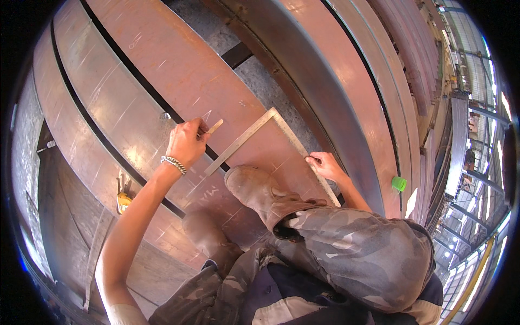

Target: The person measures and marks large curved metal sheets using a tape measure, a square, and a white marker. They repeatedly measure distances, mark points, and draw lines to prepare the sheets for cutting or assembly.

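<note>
Across the reddish-brown steel plate (195, 70) lies an L-shaped metal square (246, 135), its corner pointing away from me. My right hand (326, 166) grips the longer, marked leg of the square by its edge. Pinched in the fingers of my left hand (187, 142) is a short, pale, flat stick (215, 127), maybe a marking chalk. It is held above the plate, left of the square's shorter leg and apart from it. Thin pale lines show on the steel around both hands. A chain bracelet (173, 164) circles my left wrist.
My boots (250, 187) rest on the plates between my arms. Long steel strips lie side by side with dark gaps between them. A yellow tool, probably a tape measure (124, 202), sits at left. A green cup-like object (399, 183) stands at right. Wider gaps show grey floor (265, 81).
</note>
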`<action>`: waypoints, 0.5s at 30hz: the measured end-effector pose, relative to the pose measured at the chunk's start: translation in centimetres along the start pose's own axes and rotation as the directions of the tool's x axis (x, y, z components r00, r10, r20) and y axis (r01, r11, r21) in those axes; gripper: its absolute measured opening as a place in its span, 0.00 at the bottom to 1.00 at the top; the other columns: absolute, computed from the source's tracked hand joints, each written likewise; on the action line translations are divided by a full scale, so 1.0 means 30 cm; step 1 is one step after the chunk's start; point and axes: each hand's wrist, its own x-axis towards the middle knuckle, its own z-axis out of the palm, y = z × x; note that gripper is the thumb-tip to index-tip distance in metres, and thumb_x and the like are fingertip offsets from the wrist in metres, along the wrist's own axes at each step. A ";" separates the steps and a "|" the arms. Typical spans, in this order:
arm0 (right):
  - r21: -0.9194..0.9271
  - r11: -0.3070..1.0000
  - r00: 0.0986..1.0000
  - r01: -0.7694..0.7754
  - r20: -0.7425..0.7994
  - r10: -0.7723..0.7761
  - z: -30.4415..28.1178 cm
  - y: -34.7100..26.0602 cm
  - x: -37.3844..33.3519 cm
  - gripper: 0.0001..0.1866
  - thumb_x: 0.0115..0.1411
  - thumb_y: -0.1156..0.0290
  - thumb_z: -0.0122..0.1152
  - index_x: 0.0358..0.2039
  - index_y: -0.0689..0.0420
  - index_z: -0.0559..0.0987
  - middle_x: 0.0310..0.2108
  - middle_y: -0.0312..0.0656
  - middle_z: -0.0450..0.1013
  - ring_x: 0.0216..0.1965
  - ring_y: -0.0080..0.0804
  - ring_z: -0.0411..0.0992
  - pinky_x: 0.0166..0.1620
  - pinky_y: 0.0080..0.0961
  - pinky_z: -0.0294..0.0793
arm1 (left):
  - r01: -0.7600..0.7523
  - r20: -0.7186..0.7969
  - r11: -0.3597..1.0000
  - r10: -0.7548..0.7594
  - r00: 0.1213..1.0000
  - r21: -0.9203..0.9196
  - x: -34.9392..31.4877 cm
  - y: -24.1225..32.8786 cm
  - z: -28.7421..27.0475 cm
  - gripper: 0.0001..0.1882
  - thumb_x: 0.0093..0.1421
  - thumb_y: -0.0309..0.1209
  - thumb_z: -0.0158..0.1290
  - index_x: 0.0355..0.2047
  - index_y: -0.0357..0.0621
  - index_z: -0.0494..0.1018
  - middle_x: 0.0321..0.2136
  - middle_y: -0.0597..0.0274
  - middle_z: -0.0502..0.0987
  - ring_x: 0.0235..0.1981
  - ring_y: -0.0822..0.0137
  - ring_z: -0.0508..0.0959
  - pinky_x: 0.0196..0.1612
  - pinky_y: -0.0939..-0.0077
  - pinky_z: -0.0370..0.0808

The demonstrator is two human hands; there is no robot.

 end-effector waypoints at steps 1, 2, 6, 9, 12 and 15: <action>-0.009 1.000 1.000 0.012 -0.004 -0.012 0.000 0.000 0.000 0.20 0.67 0.56 0.62 0.43 0.62 0.82 0.35 0.57 0.79 0.32 0.47 0.77 0.37 0.40 0.74 | 0.007 0.024 1.000 -0.007 1.000 -0.008 0.008 0.013 0.010 0.08 0.55 0.28 0.63 0.33 0.38 0.79 0.30 0.51 0.84 0.33 0.54 0.85 0.39 0.62 0.80; 0.000 1.000 1.000 0.010 -0.010 -0.010 0.000 0.001 0.000 0.20 0.67 0.56 0.62 0.43 0.62 0.82 0.35 0.57 0.79 0.32 0.47 0.77 0.37 0.40 0.73 | 0.000 0.034 1.000 0.001 0.999 -0.021 0.016 0.026 0.024 0.08 0.55 0.28 0.63 0.34 0.38 0.79 0.30 0.51 0.84 0.33 0.54 0.85 0.39 0.62 0.80; -0.011 1.000 0.999 0.027 -0.030 -0.027 0.009 0.007 0.003 0.19 0.67 0.55 0.61 0.42 0.61 0.82 0.34 0.55 0.79 0.31 0.47 0.77 0.36 0.41 0.73 | -0.045 0.051 0.997 0.048 0.998 -0.069 0.045 0.054 0.073 0.09 0.55 0.28 0.63 0.34 0.37 0.78 0.30 0.51 0.84 0.32 0.55 0.85 0.39 0.63 0.81; -0.036 0.999 0.999 0.031 -0.019 -0.032 0.006 0.010 0.005 0.19 0.67 0.55 0.61 0.41 0.61 0.82 0.31 0.55 0.77 0.29 0.48 0.75 0.35 0.41 0.71 | -0.068 0.041 0.997 0.070 0.997 -0.042 0.061 0.066 0.103 0.09 0.55 0.27 0.63 0.36 0.39 0.79 0.29 0.51 0.83 0.31 0.55 0.85 0.39 0.62 0.81; -0.038 0.999 1.000 0.015 -0.011 -0.016 0.003 0.008 0.003 0.18 0.67 0.55 0.61 0.39 0.61 0.81 0.28 0.56 0.75 0.27 0.48 0.72 0.33 0.42 0.69 | -0.104 0.030 0.993 0.106 0.994 -0.063 0.067 0.078 0.125 0.10 0.55 0.26 0.62 0.38 0.41 0.80 0.29 0.51 0.83 0.31 0.55 0.84 0.39 0.61 0.81; 0.002 0.998 0.997 0.063 -0.051 -0.063 0.007 0.005 0.000 0.19 0.67 0.55 0.60 0.38 0.61 0.81 0.27 0.56 0.73 0.26 0.48 0.70 0.32 0.43 0.67 | -0.201 0.004 0.980 0.201 0.980 0.009 0.069 0.095 0.145 0.11 0.55 0.25 0.61 0.40 0.42 0.81 0.32 0.51 0.83 0.31 0.54 0.84 0.40 0.60 0.80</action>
